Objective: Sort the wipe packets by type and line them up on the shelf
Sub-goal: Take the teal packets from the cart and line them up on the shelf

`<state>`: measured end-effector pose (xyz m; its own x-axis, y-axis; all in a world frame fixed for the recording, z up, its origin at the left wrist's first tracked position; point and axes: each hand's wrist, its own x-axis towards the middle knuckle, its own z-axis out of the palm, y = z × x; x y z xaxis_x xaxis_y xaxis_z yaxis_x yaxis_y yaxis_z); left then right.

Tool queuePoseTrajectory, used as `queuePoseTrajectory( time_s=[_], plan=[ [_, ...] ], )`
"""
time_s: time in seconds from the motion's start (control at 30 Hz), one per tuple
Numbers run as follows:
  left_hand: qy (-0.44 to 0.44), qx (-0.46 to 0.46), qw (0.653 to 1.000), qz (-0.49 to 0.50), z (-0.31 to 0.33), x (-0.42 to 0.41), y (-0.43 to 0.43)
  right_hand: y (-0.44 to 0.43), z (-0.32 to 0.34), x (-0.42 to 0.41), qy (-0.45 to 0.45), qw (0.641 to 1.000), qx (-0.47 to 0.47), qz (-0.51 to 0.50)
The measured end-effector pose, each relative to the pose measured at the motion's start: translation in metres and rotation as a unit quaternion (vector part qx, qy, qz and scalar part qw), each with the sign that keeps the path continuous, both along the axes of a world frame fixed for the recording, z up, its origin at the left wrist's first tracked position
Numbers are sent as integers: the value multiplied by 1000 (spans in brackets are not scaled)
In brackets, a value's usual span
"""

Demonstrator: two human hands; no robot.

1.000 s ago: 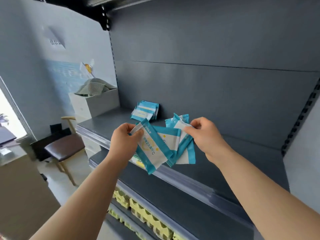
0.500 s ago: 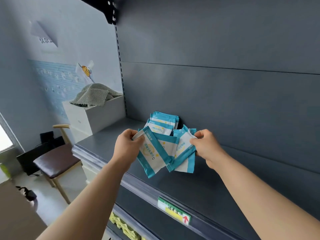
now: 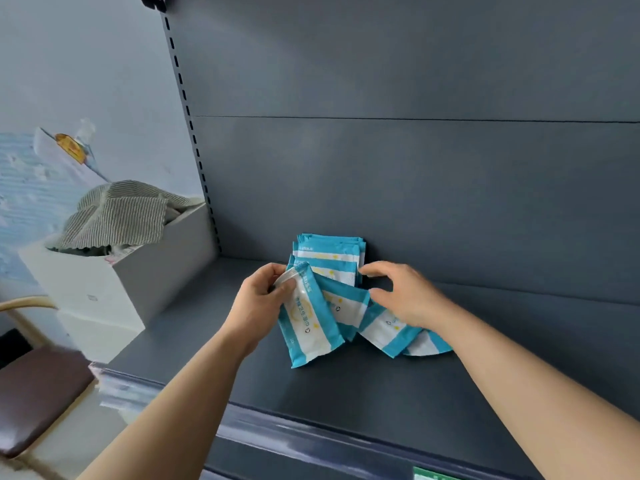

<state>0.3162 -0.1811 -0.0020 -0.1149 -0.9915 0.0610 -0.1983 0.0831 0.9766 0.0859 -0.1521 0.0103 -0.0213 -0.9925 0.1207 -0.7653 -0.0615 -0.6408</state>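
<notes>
fan of wipe packets (image 3: 341,308) over the shelf (image 3: 346,389), running from the left hand (image 3: 258,306), whose fingers pinch its leftmost packet, to under the right hand (image 3: 405,299) fingers. behind the fingertips: upright packet stack (image 3: 329,252) against the back panel (image 3: 433,202). well left of the fingers: cloth (image 3: 117,216) in a box (image 3: 114,282).

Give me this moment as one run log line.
left hand: holds fanned packets | right hand: on packets, hold unclear | stack: on shelf, against back panel
</notes>
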Motion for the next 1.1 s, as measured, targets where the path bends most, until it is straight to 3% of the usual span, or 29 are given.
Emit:
queuePoseTrajectory(
  time_s=[0.13, 0.27, 0.4, 0.6, 0.73, 0.83, 0.9, 0.97, 1.03, 1.1],
  plan=[
    [23, -7, 999, -32, -1, 19, -22, -8, 4, 31, -141, 985, 100, 8],
    [25, -9, 999, -22, -8, 28, -36, -10, 1, 47, -245, 964, 105, -27],
    [36, -1, 998, 55, -15, 25, -47, -8, 2, 51, -286, 952, 80, -74],
    [13, 23, 996, 87, -21, 3, -55, -18, 0, 61, -375, 915, 128, -68],
    [26, 28, 997, 70, -23, -2, -57, -28, -3, 59, -320, 939, 95, -79],
    [102, 97, 987, -80, -22, 4, -62, -32, -2, 47, -291, 948, 89, -96],
    [70, 111, 980, -148, -23, 8, -68, -31, 3, 36, -292, 948, 90, -91],
    [28, 103, 983, -148, -25, 8, -74, -26, 8, 20, -285, 951, 70, -99],
    [13, 99, 987, -124, -30, 5, -80, -21, 12, -5, -199, 970, 57, -131],
    [9, 93, 991, -92, -37, 3, -86, -13, 10, -31, -69, 977, 117, -165]
  ],
)
